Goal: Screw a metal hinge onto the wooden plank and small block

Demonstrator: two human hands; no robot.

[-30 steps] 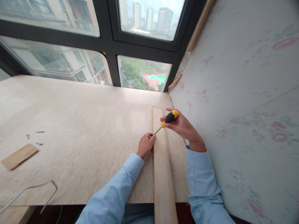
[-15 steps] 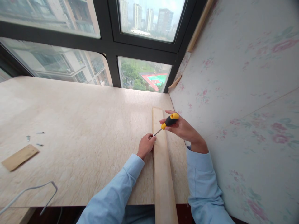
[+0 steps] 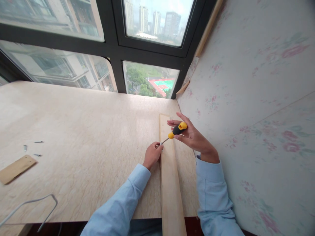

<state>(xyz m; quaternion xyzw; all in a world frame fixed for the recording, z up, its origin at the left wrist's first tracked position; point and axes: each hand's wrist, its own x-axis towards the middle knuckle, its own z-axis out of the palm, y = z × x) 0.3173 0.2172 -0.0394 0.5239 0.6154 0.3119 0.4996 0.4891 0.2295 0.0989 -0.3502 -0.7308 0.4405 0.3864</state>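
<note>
A long pale wooden strip lies on the marbled table, running away from me near the right wall. My right hand grips a yellow and black screwdriver, its fingers partly spread round the handle. The tip points down-left at a small metal screw at the strip's left edge. My left hand is curled in a pinch on that screw, resting against the strip.
A floral-papered wall stands close on the right. Windows with a dark frame close the far side. At the left lie a small wooden piece, a few loose screws and a bent wire.
The fingers of my right hand have shifted round the screwdriver handle, opening somewhat. The left hand stays pinched at the screw. The view has drifted slightly.
</note>
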